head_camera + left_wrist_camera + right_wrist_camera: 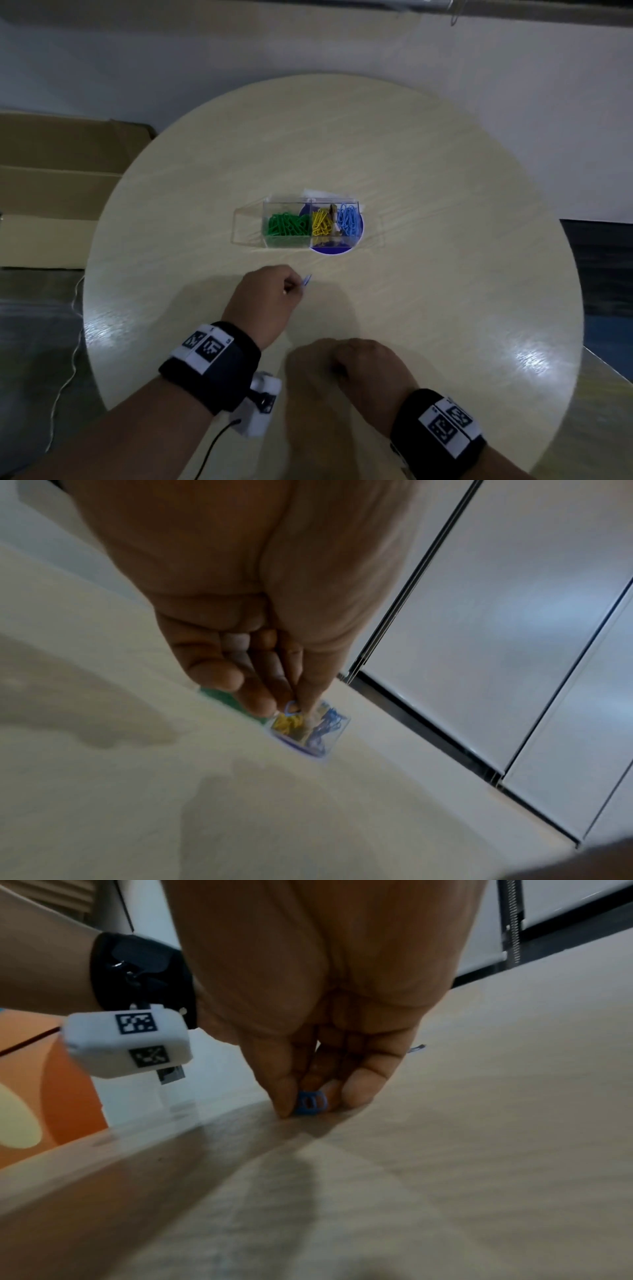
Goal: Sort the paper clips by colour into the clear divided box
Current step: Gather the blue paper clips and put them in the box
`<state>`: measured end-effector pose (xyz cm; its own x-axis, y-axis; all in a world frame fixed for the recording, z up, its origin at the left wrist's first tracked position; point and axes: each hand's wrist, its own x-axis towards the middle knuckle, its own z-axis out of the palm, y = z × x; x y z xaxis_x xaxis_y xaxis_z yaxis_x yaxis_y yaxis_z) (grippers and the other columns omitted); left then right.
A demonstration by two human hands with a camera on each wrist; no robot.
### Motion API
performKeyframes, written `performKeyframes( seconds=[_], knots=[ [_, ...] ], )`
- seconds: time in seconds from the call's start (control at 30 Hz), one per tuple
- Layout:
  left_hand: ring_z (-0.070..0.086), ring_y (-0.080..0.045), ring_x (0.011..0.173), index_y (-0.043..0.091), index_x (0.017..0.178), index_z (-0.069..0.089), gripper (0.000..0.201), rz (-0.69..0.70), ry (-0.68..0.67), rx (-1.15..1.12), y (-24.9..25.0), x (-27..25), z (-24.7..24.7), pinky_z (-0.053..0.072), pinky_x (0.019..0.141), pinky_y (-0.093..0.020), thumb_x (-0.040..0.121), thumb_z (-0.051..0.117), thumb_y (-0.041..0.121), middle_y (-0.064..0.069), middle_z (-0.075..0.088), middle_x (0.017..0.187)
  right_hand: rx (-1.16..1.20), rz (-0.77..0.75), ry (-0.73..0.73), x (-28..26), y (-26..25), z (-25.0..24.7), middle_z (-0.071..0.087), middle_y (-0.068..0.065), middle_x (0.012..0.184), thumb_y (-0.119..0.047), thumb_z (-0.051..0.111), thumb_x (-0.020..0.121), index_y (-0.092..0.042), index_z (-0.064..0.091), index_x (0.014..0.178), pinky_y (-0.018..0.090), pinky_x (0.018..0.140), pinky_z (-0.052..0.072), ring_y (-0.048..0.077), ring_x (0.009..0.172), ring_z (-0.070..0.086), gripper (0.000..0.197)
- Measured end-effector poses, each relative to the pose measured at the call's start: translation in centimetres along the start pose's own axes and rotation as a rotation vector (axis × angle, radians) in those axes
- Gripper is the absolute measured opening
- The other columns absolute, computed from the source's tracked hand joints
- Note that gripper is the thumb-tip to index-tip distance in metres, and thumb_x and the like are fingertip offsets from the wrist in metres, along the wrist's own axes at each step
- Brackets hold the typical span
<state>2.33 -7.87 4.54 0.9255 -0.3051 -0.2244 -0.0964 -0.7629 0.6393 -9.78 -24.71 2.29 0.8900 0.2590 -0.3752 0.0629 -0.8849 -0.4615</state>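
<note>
The clear divided box [310, 205] stands mid-table with green clips [287, 224] in its left compartment, yellow clips [321, 222] in the middle and blue clips [348, 220] on the right. My left hand [270, 301] is below the box and pinches a blue paper clip [306, 281] between thumb and fingertip; the left wrist view shows that blue paper clip [291, 706] in front of the box [310, 729]. My right hand [356, 363] is near the table's front, fingertips down on the wood, pinching a second blue clip [310, 1103].
The round pale wooden table [445, 240] carries a dark blue disc [330, 253] under the box's right end. A cardboard box [51, 192] sits off the table's left edge. A white wrist camera unit [260, 407] hangs under my left wrist.
</note>
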Motion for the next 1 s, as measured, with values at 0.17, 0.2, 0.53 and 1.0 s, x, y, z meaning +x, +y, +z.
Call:
performKeyframes(
  seconds=[0.17, 0.2, 0.53, 1.0],
  knots=[
    [0.063, -0.008, 0.069, 0.021, 0.088, 0.074, 0.01, 0.071, 0.169, -0.052, 4.6, 5.3, -0.1, 0.048, 0.064, -0.022, 0.088, 0.066, 0.027, 0.008, 0.072, 0.078, 0.147, 0.109, 0.169, -0.2, 2.6, -2.0, 0.063, -0.006, 0.089, -0.022, 0.055, 0.081, -0.028, 0.063, 0.092, 0.026, 0.068, 0.044, 0.019, 0.081, 0.059, 0.015],
    [0.065, -0.009, 0.07, 0.021, 0.088, 0.075, 0.012, 0.062, 0.189, -0.053, 5.2, 6.4, 0.1, 0.052, 0.067, -0.025, 0.088, 0.065, 0.029, 0.007, 0.073, 0.079, 0.168, 0.138, 0.229, -0.2, 3.2, -2.6, 0.064, -0.008, 0.085, -0.023, 0.058, 0.081, -0.028, 0.064, 0.091, 0.026, 0.067, 0.046, 0.016, 0.077, 0.059, 0.013],
    [0.066, -0.013, 0.085, 0.021, 0.118, 0.066, 0.029, 0.078, 0.254, -0.062, 6.3, 10.2, 1.4, 0.051, 0.079, -0.025, 0.093, 0.058, 0.033, 0.001, 0.073, 0.1, 0.419, 0.244, 0.603, 4.6, 5.4, -9.4, 0.064, -0.009, 0.065, -0.022, 0.075, 0.076, -0.027, 0.061, 0.078, 0.022, 0.056, 0.046, 0.004, 0.058, 0.058, 0.015],
    [0.06, 0.001, 0.078, 0.028, 0.1, 0.068, 0.012, -0.034, 0.422, -0.174, -0.4, 6.8, -2.7, 0.041, 0.071, -0.012, 0.092, 0.06, 0.034, 0.012, 0.064, 0.084, 0.373, 0.245, 0.621, 11.7, 6.3, -11.9, 0.063, -0.006, 0.097, -0.033, 0.074, 0.079, -0.028, 0.069, 0.101, 0.008, 0.061, 0.04, 0.005, 0.073, 0.06, 0.023]
  ],
)
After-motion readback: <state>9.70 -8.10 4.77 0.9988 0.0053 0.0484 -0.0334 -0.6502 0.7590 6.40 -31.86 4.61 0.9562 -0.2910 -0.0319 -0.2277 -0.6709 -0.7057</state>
